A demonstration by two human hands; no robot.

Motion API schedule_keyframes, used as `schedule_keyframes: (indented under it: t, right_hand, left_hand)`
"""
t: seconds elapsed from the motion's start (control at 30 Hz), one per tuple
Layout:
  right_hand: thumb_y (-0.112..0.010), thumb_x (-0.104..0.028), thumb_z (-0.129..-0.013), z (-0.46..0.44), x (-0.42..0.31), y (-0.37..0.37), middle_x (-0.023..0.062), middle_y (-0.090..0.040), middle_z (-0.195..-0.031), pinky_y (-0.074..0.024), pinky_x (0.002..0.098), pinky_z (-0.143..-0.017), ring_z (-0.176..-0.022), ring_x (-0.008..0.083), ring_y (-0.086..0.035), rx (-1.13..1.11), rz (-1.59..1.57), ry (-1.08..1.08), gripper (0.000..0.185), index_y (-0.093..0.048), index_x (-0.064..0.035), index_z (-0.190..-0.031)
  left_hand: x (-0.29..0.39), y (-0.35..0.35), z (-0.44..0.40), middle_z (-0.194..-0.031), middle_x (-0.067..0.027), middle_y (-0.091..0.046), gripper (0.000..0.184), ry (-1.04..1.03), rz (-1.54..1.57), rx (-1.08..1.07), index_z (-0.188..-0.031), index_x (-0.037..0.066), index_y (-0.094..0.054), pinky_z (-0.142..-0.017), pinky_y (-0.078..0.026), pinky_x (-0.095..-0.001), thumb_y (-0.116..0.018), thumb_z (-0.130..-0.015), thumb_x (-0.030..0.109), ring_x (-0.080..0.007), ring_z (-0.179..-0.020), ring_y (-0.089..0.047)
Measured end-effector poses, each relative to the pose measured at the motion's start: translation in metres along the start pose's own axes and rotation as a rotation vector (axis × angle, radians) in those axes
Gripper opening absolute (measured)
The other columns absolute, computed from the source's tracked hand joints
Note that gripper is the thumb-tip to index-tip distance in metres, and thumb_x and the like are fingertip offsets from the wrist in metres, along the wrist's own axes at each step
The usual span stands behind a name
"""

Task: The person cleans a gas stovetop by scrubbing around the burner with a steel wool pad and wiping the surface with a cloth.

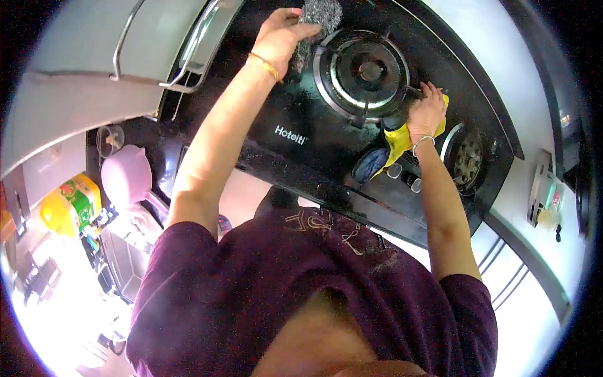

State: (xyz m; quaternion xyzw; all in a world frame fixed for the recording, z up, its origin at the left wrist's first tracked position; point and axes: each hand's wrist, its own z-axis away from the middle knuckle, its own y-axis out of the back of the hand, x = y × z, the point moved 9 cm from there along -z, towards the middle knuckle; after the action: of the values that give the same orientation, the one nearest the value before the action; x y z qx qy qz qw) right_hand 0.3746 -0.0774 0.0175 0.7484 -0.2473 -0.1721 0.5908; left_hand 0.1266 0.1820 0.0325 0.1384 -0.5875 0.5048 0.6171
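Note:
My left hand is at the far left of the black gas hob. Its thumb and fingers close on the edge of a silvery, crinkled clump like steel wool. My right hand presses down on a yellow cloth, fingers bent over it, between the two burners. The large burner with its metal pan support lies between my hands. Just right of my right wrist is the smaller burner. A dark blue, rounded piece lies against the cloth's lower end; its kind is unclear.
Two control knobs sit near the hob's front edge. At left are a pink long-handled pan, a yellow bottle with a green label and a clear cup. Metal rails stick out at upper left. A white wall borders the hob.

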Motion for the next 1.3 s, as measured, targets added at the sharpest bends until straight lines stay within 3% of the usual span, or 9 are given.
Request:
schedule_keyframes:
  t: [0.23, 0.33, 0.43, 0.63, 0.83, 0.93, 1.03, 1.1, 1.3]
  right_hand:
    - [-0.06, -0.014, -0.08, -0.007, 0.026, -0.016, 0.0104, -0.06, -0.125, -0.0321, 0.0436, -0.11, -0.124, 0.0321, -0.049, 0.048, -0.309, 0.226, 0.035, -0.062, -0.0047, -0.114]
    - [-0.062, -0.006, -0.089, -0.003, 0.047, 0.001, 0.0053, -0.063, -0.119, -0.0468, 0.0312, -0.095, -0.108, 0.0161, -0.058, -0.179, -1.243, -0.342, 0.029, -0.062, -0.0059, -0.118]
    - [-0.063, -0.006, -0.09, -0.006, -0.002, 0.087, 0.0067, -0.065, -0.113, -0.0509, 0.0282, -0.087, -0.097, 0.0147, -0.062, 0.006, -1.253, -0.248, 0.031, -0.06, -0.004, -0.12]
    - [-0.073, -0.01, -0.083, 0.041, -0.211, 0.13, 0.0073, -0.068, -0.094, -0.0528, 0.0273, -0.079, -0.085, 0.0131, -0.065, -0.716, -1.497, 0.035, 0.031, -0.062, -0.0016, -0.111]
    - [-0.074, -0.012, -0.082, 0.049, -0.232, 0.102, 0.0046, -0.066, -0.081, -0.0502, 0.0253, -0.064, -0.071, 0.0096, -0.06, -0.61, -1.371, 0.088, 0.021, -0.062, -0.0004, -0.094]
    - [-0.071, -0.011, -0.083, 0.066, -0.238, 0.097, 0.0016, -0.062, -0.074, -0.0469, 0.0262, -0.059, -0.066, 0.0088, -0.055, -0.616, -1.405, 0.059, 0.017, -0.061, -0.0011, -0.092]
    - [-0.07, -0.013, -0.083, 0.078, -0.242, 0.094, 0.0022, -0.058, -0.069, -0.0453, 0.0288, -0.057, -0.062, 0.0094, -0.053, -0.553, -1.293, 0.07, 0.017, -0.06, -0.0017, -0.091]
    - [-0.071, -0.013, -0.082, 0.091, -0.246, 0.076, 0.0033, -0.057, -0.067, -0.0453, 0.0296, -0.055, -0.06, 0.0109, -0.053, -0.626, -1.329, 0.05, 0.018, -0.059, -0.0023, -0.09]
    - [-0.068, -0.011, -0.085, 0.106, -0.244, 0.069, -0.0013, -0.052, -0.062, -0.0445, 0.0261, -0.05, -0.054, 0.0082, -0.05, -0.724, -1.418, -0.017, 0.013, -0.057, -0.0038, -0.086]
  left_hand:
    - [0.014, -0.018, 0.105, -0.107, -0.0054, -0.066, 0.043, 0.022, 0.148, -0.062, -0.124, 0.002, -0.053, -0.084, -0.052, -0.0309, -0.071, -0.085, 0.008, -0.0171, -0.093, -0.063]
    - [0.012, -0.003, 0.127, -0.11, -0.006, -0.066, 0.038, -0.001, 0.16, -0.033, -0.123, 0.001, -0.055, -0.087, -0.051, -0.0302, -0.067, -0.089, 0.013, -0.0164, -0.096, -0.063]
    - [0.012, 0.009, 0.144, -0.112, -0.0067, -0.066, 0.034, -0.032, 0.068, 0.033, -0.122, 0.001, -0.057, -0.092, -0.049, -0.0301, -0.065, -0.091, 0.014, -0.0159, -0.1, -0.063]
    - [0.013, -0.017, 0.169, -0.108, -0.0049, -0.067, 0.029, -0.074, -0.035, -0.079, -0.116, 0.001, -0.062, -0.091, -0.048, -0.0291, -0.066, -0.088, 0.01, -0.0139, -0.098, -0.062]
    - [-0.009, 0.016, 0.178, -0.096, -0.0036, -0.069, 0.022, -0.02, -0.075, 0.095, -0.105, -0.001, -0.066, -0.082, -0.048, -0.0243, -0.059, -0.085, 0.003, -0.0105, -0.087, -0.061]
    - [-0.003, 0.034, 0.179, -0.082, -0.0036, -0.066, 0.019, -0.221, -0.694, 0.3, -0.099, -0.001, -0.065, -0.068, -0.048, -0.0228, -0.056, -0.084, 0.004, -0.0065, -0.075, -0.057]
    - [-0.001, 0.039, 0.182, -0.084, -0.0227, -0.066, 0.025, -0.411, -0.819, 0.451, -0.095, -0.003, -0.065, -0.073, -0.053, -0.0403, -0.056, -0.075, 0.007, -0.0375, -0.077, -0.066]
    - [-0.007, 0.037, 0.185, -0.09, -0.0206, -0.066, 0.027, -0.609, -1.055, 0.435, -0.1, 0.003, -0.065, -0.076, -0.052, -0.0442, -0.053, -0.075, 0.005, -0.0384, -0.085, -0.064]
    - [-0.022, 0.043, 0.176, -0.092, -0.019, -0.067, 0.033, -0.519, -1.176, 0.319, -0.106, 0.008, -0.063, -0.074, -0.053, -0.0428, -0.051, -0.076, 0.002, -0.0369, -0.084, -0.065]
